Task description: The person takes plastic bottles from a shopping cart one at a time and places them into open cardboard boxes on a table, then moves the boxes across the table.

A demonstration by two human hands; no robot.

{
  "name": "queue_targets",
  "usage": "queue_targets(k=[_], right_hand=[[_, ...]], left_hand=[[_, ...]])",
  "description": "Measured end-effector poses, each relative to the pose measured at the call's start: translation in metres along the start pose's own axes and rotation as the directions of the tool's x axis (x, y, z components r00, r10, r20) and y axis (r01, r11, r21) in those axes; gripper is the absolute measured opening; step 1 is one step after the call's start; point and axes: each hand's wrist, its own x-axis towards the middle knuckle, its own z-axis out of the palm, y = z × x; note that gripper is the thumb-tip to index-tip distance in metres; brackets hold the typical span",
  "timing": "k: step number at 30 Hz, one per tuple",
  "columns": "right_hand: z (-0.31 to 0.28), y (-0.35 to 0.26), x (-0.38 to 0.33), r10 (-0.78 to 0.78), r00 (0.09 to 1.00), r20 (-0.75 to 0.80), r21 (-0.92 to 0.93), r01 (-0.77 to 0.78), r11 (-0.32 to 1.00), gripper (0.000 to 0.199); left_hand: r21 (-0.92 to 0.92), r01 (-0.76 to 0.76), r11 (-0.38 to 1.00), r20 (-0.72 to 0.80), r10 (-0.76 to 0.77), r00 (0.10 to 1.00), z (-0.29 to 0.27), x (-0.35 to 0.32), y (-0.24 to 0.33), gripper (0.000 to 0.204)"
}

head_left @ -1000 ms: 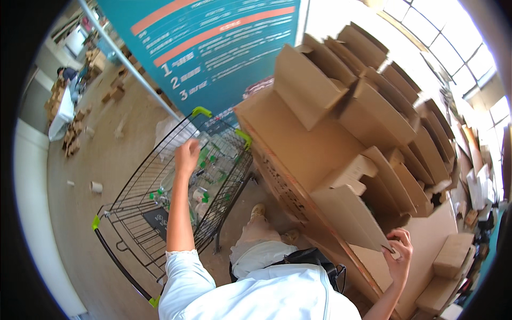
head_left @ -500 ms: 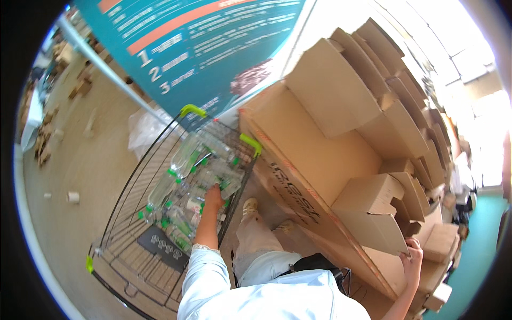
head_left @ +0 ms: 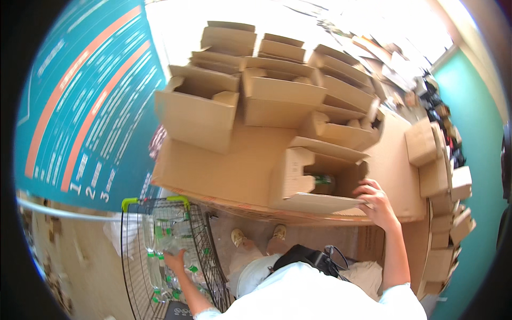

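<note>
Teal signboard [head_left: 96, 117] stands at ten o'clock in my head view, with open cardboard boxes [head_left: 282, 101] at twelve on a big flat carton [head_left: 256, 154]. At four o'clock, the nearest box [head_left: 314, 204] sits near the carton's edge; my right hand [head_left: 377, 202] pinches its front flap's corner between thumb and fingers. At seven, my left hand [head_left: 175, 260] reaches into a wire cart [head_left: 209, 242], fingers partly curled against clear bottles [head_left: 150, 234]; I can't tell if it grips one.

Glare bleaches the top white, while blur (plus fisheye bending) softens the teal poster [head_left: 101, 106].
</note>
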Motion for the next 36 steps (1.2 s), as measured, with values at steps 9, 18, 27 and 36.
queue_targets(k=[9, 18, 27, 36], right_hand=[[0.014, 0.023, -0.010, -0.179, 0.978, -0.109, 0.093, 0.190, 0.977, 0.014], [0.017, 0.037, -0.023, -0.155, 0.932, -0.329, 0.163, 0.217, 0.962, 0.017], [0.041, 0.033, -0.033, -0.152, 0.845, -0.512, 0.263, 0.323, 0.909, 0.016], [0.039, 0.047, -0.026, -0.145, 0.873, -0.466, 0.249, 0.287, 0.925, 0.017]], left_hand=[[-0.692, -0.596, 0.406, -0.480, 0.359, 0.801, -0.211, -0.049, 0.220, 0.068], [-0.695, -0.716, 0.063, 0.156, 0.986, -0.065, -0.155, -0.280, 0.562, 0.082], [-0.239, -0.963, -0.127, 0.961, 0.112, -0.253, 0.012, -0.271, 0.565, 0.074], [-0.150, -0.963, -0.223, 0.987, -0.087, -0.134, 0.022, -0.296, 0.567, 0.047]])
